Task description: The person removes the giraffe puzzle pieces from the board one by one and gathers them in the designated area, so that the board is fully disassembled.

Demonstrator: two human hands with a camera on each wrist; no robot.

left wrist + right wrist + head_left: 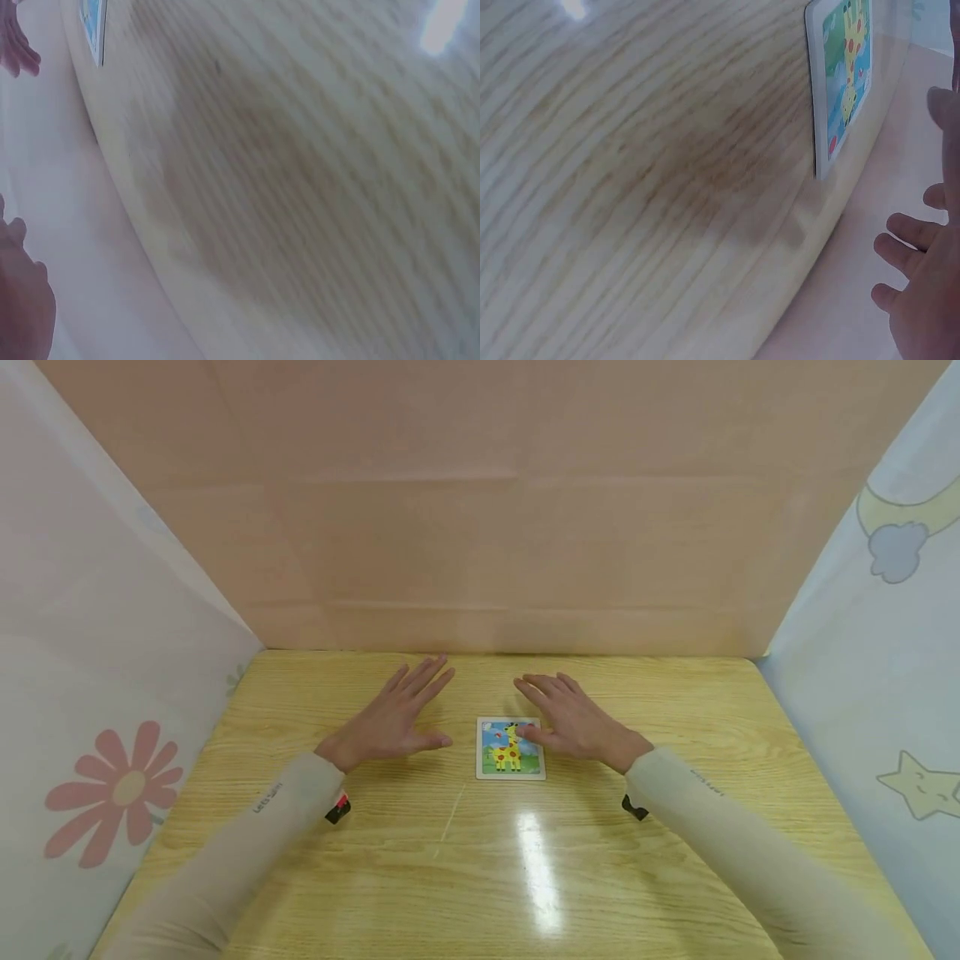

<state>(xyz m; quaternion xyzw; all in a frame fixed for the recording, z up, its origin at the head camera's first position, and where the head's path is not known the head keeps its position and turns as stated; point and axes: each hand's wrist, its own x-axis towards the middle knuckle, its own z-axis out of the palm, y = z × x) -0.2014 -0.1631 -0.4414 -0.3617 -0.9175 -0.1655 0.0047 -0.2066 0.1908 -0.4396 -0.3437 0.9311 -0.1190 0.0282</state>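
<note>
Both hands are spread flat and hold nothing: the left hand (393, 720) lies beside the puzzle (510, 748) and the right hand (573, 722) has its thumb over the puzzle's edge. The work looks barely begun on the table (675, 860). A next move would need fingertips at a piece's edge.

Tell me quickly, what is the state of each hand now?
Left hand: open, fingers straight, holding nothing.
Right hand: open, thumb over the giraffe puzzle; contact cannot be told.
</note>
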